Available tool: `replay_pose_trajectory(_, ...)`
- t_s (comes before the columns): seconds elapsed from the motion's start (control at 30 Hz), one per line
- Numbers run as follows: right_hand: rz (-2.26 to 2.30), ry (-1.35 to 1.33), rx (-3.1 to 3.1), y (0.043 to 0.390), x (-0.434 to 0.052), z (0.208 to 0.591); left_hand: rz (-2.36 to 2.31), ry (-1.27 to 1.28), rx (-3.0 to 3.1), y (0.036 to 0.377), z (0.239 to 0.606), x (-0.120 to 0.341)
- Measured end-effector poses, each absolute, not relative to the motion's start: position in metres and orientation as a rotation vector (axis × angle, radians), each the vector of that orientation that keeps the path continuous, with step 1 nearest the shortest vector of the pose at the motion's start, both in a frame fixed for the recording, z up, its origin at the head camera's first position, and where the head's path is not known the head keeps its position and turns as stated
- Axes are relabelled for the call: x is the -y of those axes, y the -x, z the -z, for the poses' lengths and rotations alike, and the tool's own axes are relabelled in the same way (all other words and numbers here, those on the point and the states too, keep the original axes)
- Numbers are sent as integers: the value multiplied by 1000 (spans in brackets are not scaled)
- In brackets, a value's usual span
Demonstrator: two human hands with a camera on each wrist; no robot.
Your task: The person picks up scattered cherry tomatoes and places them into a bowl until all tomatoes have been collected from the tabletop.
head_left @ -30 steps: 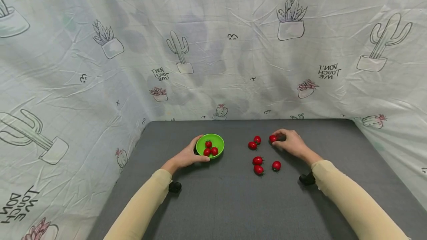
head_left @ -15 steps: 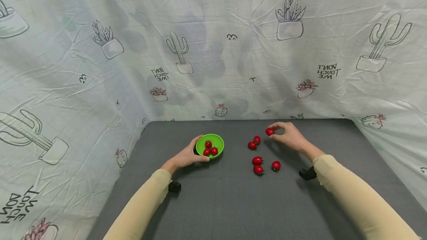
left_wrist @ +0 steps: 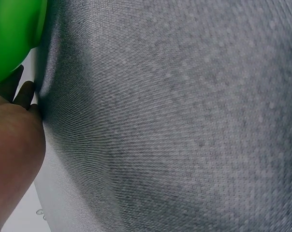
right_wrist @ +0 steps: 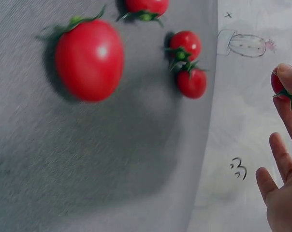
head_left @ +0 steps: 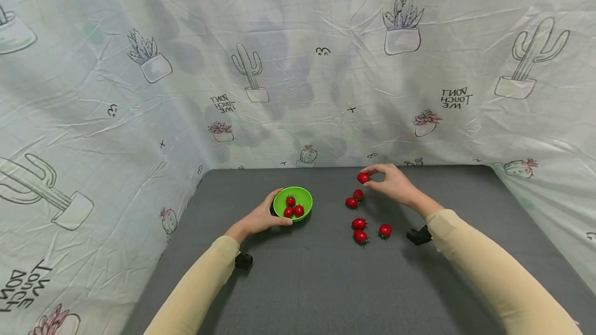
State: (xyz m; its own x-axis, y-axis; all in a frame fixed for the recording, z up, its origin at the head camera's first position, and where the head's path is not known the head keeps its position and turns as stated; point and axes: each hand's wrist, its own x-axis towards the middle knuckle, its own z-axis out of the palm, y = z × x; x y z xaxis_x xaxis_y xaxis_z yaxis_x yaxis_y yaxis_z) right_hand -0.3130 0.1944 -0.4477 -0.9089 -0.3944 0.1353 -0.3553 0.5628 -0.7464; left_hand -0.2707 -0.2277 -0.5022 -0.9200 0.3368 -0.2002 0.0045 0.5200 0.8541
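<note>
L hand [head_left: 258, 218] fingers curled, R hand [head_left: 392, 184] raised, fingertips pinched

You're at a staged recording setup, not a lived-in room: a grey felt tabletop [head_left: 326, 283] boxed in on three sides by a wrinkled bedsheet backdrop [head_left: 298, 66] printed with cacti and mirrored "don't touch me" text, hiding whatever room is behind it.

Nine cherry tomatoes [head_left: 358, 224], one green bowl [head_left: 304, 195], two hands [head_left: 393, 185], all on one grey table [head_left: 326, 283].
</note>
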Motion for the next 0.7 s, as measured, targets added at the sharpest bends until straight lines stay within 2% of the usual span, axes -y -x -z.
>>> replay_pose_trajectory(0.7, 1345, 777, -2649, 323, -130, 427, -1335, -265, -2439, 270, 503, 229)
